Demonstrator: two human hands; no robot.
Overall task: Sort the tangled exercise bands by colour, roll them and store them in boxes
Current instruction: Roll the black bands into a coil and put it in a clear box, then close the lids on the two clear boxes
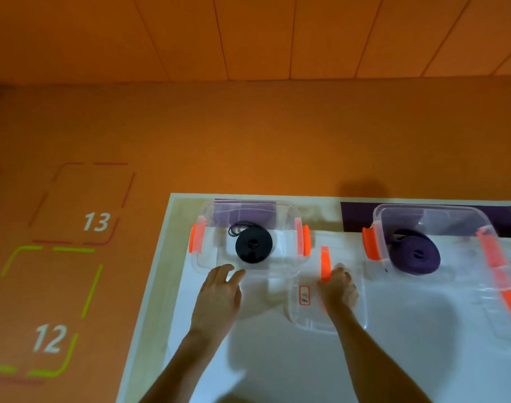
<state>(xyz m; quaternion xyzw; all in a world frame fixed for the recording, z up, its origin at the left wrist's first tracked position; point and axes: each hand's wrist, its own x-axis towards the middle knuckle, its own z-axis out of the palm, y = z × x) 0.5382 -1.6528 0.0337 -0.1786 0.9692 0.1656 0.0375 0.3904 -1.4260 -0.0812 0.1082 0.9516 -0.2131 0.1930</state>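
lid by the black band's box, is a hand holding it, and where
The right hand grips the lid at its far end, beside the orange clip. The left hand holds nothing, fingers straight.

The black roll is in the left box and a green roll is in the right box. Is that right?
Not quite. The head view shows a purple roll in the right box, not a green one. The black roll is in the left box, as you said.
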